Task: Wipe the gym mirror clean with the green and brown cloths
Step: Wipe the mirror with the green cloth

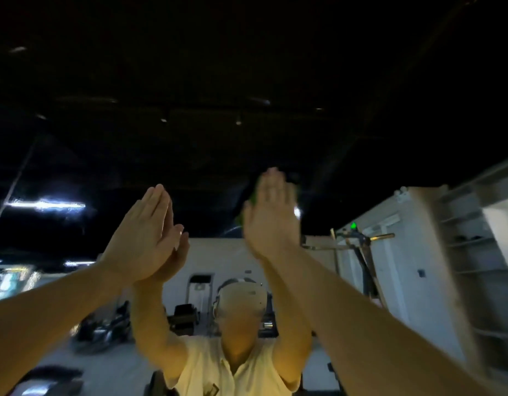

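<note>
Gym mirror (pixel 190 124) is faced at close range, and most of the view is taken up by its dark reflection of ceiling and strip lights. Lower down, a pale wall, exercise machines and the person's own raised arms are reflected; shelving (pixel 472 252) is seen at the right edge.

Wiping is judged to be under way high on the glass. How much has been cleaned cannot be read, since the surface is dim and blurred. A faint arc beside the right hand may be a smear left to clear.

Both forearms are stretched up and forward. The right hand (pixel 271 221) is laid flat on the glass, its fingers straight and together, and the green cloth (pixel 253 197) is pressed beneath it, with only a green edge showing at the hand's left side. The left hand (pixel 141 238) is held flat at the glass, meeting its reflection, with fingers straight and together. No cloth is seen under it, and the brown cloth is not in view.
</note>
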